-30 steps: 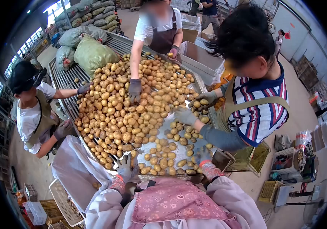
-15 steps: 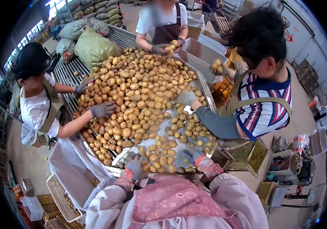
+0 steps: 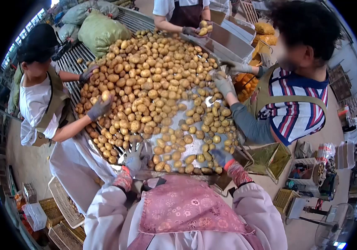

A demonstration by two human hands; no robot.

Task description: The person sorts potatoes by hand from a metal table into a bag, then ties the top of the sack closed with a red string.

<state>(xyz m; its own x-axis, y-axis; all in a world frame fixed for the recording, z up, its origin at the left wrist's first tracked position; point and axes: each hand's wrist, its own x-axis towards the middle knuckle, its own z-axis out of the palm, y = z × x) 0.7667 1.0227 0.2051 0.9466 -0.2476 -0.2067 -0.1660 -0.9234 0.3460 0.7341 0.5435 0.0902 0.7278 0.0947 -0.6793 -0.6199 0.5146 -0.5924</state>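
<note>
A large heap of potatoes [image 3: 145, 83] covers a metal sorting table [image 3: 193, 146], thinning out toward me. My left hand [image 3: 133, 159], in a grey glove, is at the near left edge of the table with its fingers spread. No potato shows in it. My right hand [image 3: 221, 158], in a blue-grey glove, is at the near right beside the loose potatoes [image 3: 205, 156]. Its fingers reach left and look stretched out, partly blurred, with nothing visibly held. Between my hands several potatoes [image 3: 174, 156] lie in a loose group near the table's edge.
A co-worker at the left [image 3: 41, 96] holds a potato. One at the right [image 3: 295, 91] has gloved hands at the table's right side; another at the far side [image 3: 182, 16] holds potatoes. A green sack [image 3: 101, 33] lies on the rollers. A crate [image 3: 64, 202] stands below left.
My left hand has moved left and spread its fingers; my right hand has shifted slightly right. The left co-worker has lifted a potato. The right co-worker's near hand has moved toward the table's right edge.
</note>
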